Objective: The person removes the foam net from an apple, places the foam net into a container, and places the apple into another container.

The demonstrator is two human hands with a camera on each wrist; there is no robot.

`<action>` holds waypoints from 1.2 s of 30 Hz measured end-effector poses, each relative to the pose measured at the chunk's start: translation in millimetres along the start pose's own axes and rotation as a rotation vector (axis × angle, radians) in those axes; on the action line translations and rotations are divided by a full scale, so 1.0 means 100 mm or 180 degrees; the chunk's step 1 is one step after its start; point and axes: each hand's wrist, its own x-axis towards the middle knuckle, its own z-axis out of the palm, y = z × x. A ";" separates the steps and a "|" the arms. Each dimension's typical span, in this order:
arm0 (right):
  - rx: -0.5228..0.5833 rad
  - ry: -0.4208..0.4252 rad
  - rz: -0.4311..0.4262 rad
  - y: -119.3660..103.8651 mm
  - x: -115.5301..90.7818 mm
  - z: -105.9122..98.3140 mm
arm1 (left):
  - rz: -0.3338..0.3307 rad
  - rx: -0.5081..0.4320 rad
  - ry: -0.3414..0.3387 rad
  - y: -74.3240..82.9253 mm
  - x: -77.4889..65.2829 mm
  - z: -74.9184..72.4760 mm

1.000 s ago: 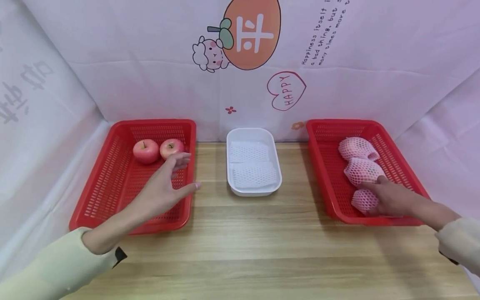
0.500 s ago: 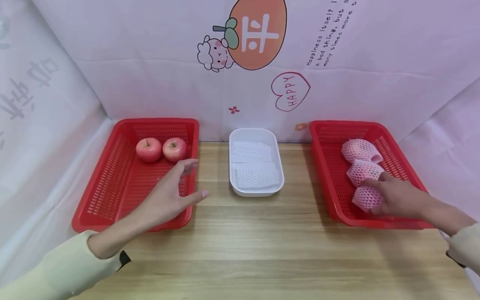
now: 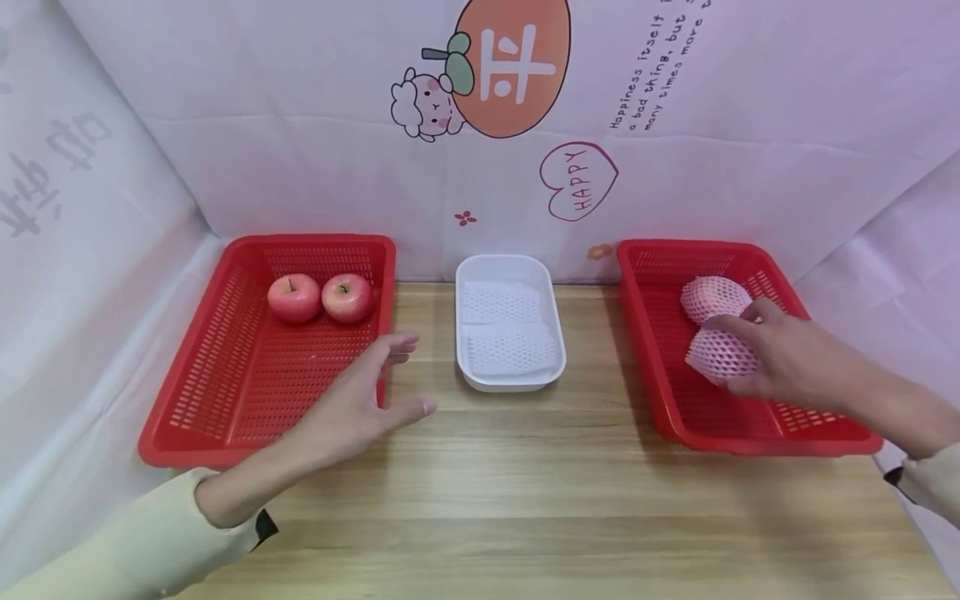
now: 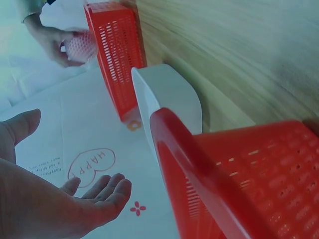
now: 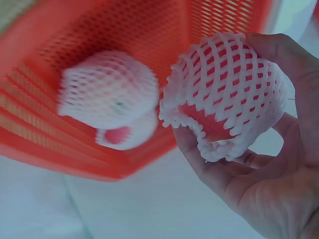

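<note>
My right hand (image 3: 787, 354) holds an apple in a pink foam net (image 3: 722, 356), its fingers and thumb curled around it, over the right red basket (image 3: 660, 408). In the right wrist view, red skin shows through the mesh and the open end of that net (image 5: 224, 89). Two more netted fruits lie in the basket there, the nearer netted fruit (image 5: 107, 89) partly covering the other. My left hand (image 3: 352, 408) hovers empty by the right rim of the left red basket (image 3: 255, 367), fingers loosely bent and thumb apart. Two bare apples, a left apple (image 3: 294, 298) and a right apple (image 3: 348, 298), sit inside that basket.
Between the baskets stands a white tray (image 3: 510, 383) with white netted padding (image 3: 512, 348) in it. Everything stands on a wooden table (image 3: 510, 500). A printed white cloth (image 3: 315, 150) hangs close behind and at both sides.
My right hand has lifted the netted apple from the near end of the right basket and moved it up and slightly back. My left hand has drifted right, past the left basket's rim.
</note>
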 end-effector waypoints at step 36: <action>-0.0143 0.0157 -0.0931 -1.69 0.43 0.05 | 0.0211 -0.0393 -0.0463 -0.19 -0.09 0.81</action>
